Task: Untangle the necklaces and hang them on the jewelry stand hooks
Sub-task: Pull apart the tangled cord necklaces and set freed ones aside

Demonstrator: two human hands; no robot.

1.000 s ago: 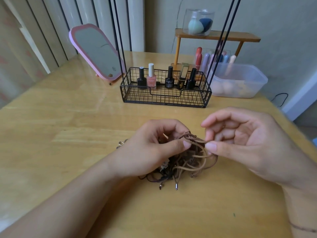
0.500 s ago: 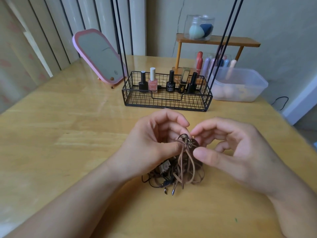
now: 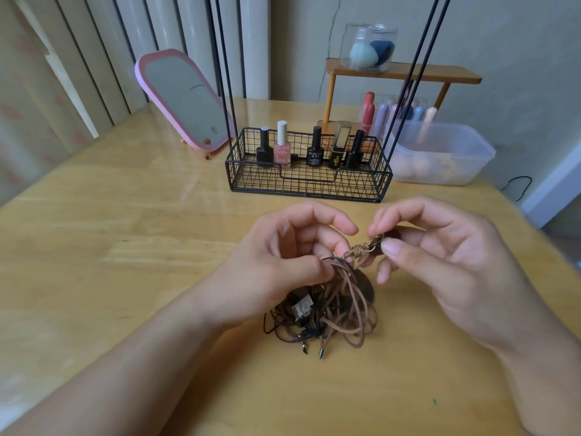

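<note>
— Starting with the biggest thing, what carries it all?

— A pale wooden table (image 3: 132, 253), filling most of the view. At its far side stands a black wire basket (image 3: 309, 184) with thin black rods (image 3: 224, 73) rising from both ends past the top of the picture, so their tops cannot be seen. Left of the basket leans a pink-framed mirror (image 3: 185, 102). To its right is a clear plastic tub (image 3: 446, 155), and behind that a small wooden shelf (image 3: 405, 72) bearing a clear jar (image 3: 369, 47) with makeup sponges in it.

— And inside the basket?

— A row of nail polish bottles (image 3: 314, 147) along the back wall, one pink, the others dark.

— Where are the necklaces?

— The tangle of necklaces (image 3: 333, 306) lies on the table near the front, between the two hands: brown cords and thinner black ones heaped together, with a small metal pendant (image 3: 303, 309) among them.

— What are the hands doing?

— The left hand (image 3: 283, 259) pinches a bunch of brown cords between thumb and fingers at the top of the heap. The right hand (image 3: 440, 265) pinches a wrapped knot (image 3: 364, 247) on one cord between thumb and forefinger, lifted a little above the pile; its other fingers are curled loosely.
</note>
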